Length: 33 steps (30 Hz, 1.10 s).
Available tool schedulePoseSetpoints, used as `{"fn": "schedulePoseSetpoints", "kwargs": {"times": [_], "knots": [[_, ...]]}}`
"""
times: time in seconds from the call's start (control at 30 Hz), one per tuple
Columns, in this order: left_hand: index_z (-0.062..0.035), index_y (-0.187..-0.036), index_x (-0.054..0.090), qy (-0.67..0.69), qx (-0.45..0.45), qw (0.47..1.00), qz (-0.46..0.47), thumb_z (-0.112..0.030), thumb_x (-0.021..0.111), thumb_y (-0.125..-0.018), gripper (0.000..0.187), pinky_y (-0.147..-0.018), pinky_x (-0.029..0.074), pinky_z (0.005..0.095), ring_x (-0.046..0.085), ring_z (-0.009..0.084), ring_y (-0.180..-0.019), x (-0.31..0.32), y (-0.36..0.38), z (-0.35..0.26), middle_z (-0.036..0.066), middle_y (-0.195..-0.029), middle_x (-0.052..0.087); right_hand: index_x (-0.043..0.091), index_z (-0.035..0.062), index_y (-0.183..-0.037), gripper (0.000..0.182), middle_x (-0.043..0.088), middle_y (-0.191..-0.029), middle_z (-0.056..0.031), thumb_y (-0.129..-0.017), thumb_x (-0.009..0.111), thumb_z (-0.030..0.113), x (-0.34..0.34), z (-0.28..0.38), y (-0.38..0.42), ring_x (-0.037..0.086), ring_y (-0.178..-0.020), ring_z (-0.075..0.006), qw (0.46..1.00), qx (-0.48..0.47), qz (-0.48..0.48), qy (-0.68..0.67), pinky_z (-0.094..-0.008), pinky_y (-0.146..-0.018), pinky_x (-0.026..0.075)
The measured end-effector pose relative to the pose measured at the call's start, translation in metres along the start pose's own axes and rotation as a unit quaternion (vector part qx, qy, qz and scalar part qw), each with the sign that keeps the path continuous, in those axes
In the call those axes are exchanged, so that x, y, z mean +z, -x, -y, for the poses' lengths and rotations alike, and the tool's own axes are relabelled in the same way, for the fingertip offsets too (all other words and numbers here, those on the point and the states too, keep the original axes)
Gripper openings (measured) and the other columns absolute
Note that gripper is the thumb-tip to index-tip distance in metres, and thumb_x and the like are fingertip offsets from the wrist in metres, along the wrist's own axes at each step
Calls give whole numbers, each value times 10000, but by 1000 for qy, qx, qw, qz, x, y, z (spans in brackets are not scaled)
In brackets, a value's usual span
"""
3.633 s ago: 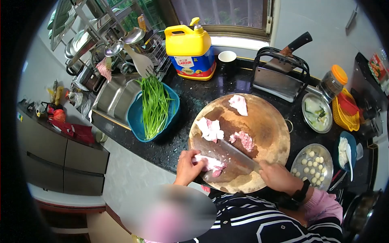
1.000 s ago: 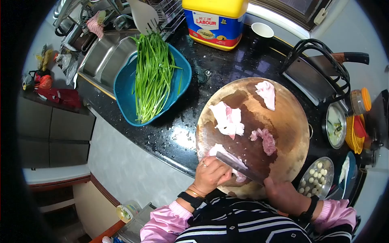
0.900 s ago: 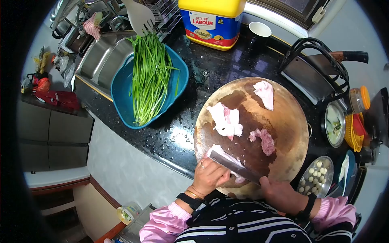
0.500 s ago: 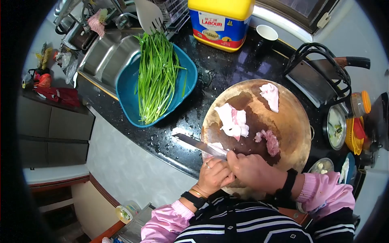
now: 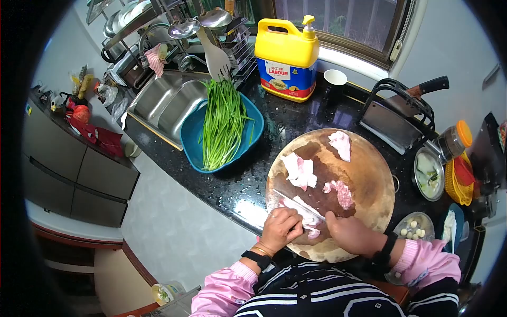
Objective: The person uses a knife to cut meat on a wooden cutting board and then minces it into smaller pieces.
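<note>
My right hand (image 5: 351,232) is wrapped round the handle of a knife (image 5: 301,206), whose blade points up and left over the round wooden board (image 5: 375,185). Close to the blade's near side, my left hand (image 5: 281,228) has its fingers curled on a piece of pale meat (image 5: 311,221), partly hidden by the blade and fingers. Farther up the board lie a white and pink piece of meat (image 5: 299,170) and a pale piece (image 5: 340,144). Small chopped pink meat (image 5: 340,193) sits near the board's middle.
Left of the board, a blue basin (image 5: 256,132) holds long green stalks (image 5: 224,124), beside the sink (image 5: 169,103). Behind stand a yellow jug (image 5: 288,58) and a cup (image 5: 335,79). A knife rack (image 5: 396,113), bowl (image 5: 429,174) and garlic dish (image 5: 414,227) are at the right.
The view has tilted up. My hands have moved apart, and the knife has shifted from beyond the board's left edge to over the meat on the board.
</note>
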State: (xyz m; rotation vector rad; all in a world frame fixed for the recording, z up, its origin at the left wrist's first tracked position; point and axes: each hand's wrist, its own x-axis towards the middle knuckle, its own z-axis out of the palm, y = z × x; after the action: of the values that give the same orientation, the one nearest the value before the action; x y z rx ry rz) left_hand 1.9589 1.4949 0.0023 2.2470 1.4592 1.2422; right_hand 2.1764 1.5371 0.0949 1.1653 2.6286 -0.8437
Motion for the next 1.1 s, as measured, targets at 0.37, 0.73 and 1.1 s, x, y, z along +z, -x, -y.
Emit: {"fn": "schedulePoseSetpoints", "kwargs": {"times": [0.37, 0.73, 1.1], "knots": [[-71, -964, 670, 31, -24, 999, 17, -77, 722, -728, 242, -787, 503, 360, 612, 261, -848, -15, 1, -11, 79, -920, 638, 481, -71, -933, 207, 657, -741, -269, -836, 587, 78, -2, 16, -92, 689, -738, -402, 992, -82, -96, 3, -469, -639, 554], [-54, -980, 661, -38, -202, 976, -75, -149, 716, -787, 222, -696, 495, 347, 599, 226, -788, -28, -31, 10, 88, -870, 571, 458, -4, -977, 172, 602, -766, -284, -939, 522, 151, -17, -6, -36, 595, -809, -483, 975, -6, -177, -131, -556, -713, 449], [-75, -824, 663, -114, -274, 954, 50, -319, 704, -729, 265, -805, 433, 424, 547, 313, -918, -15, -28, 9, 110, -918, 577, 432, 12, -1134, 179, 602, -648, -189, -998, 430, 128, -2, -31, -24, 650, -639, -370, 934, 58, -288, -205, -459, -592, 486]]}}
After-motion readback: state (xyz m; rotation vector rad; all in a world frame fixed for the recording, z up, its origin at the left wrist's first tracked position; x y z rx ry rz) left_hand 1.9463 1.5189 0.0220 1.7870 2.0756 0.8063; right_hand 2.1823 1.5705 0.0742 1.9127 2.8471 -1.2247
